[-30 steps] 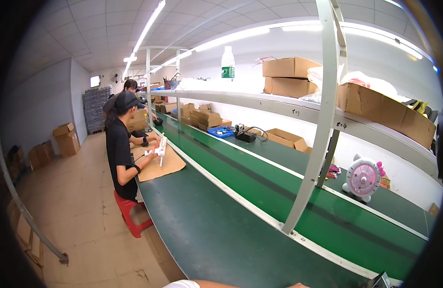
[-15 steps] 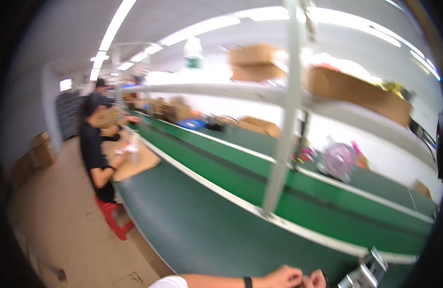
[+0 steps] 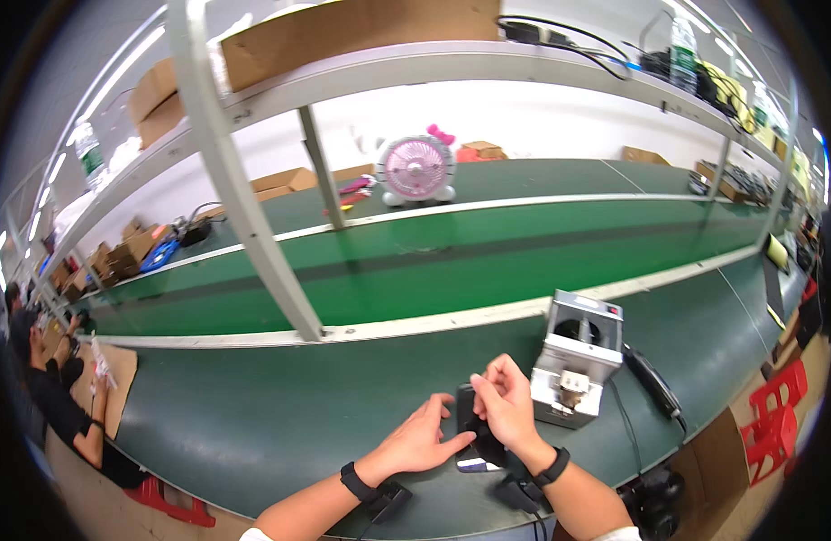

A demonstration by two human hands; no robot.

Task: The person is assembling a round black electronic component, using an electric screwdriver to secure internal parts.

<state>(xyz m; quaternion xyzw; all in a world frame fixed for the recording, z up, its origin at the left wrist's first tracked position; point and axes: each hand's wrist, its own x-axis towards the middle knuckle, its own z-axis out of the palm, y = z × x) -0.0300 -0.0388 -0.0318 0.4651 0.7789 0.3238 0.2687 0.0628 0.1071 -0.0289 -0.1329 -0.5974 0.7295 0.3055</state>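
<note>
My left hand (image 3: 423, 436) lies low over the green bench with its fingers apart. Its fingertips are beside a dark flat object (image 3: 465, 397), its thumb reaching over it. My right hand (image 3: 508, 403) is bent above the same object with thumb and fingers pressed together; whatever they hold, if anything, cannot be made out. A pale lower end (image 3: 477, 465) of the flat object shows beneath the hands. Right of my right hand stands a silver metal device (image 3: 573, 361) with a round dark opening and a small fitting on its front.
A black handheld tool (image 3: 652, 383) with a cord lies beyond the device. A green conveyor belt (image 3: 415, 270) runs behind the bench, past a metal post (image 3: 244, 189). A pink fan (image 3: 417, 169) stands at the back. At far left sits another person (image 3: 59, 397); red stools (image 3: 773, 419) are at right.
The view has swung right and down, bringing both hands and the metal device nearer the middle. My hands, close together before, are now slightly apart, the left one's fingers spread.
</note>
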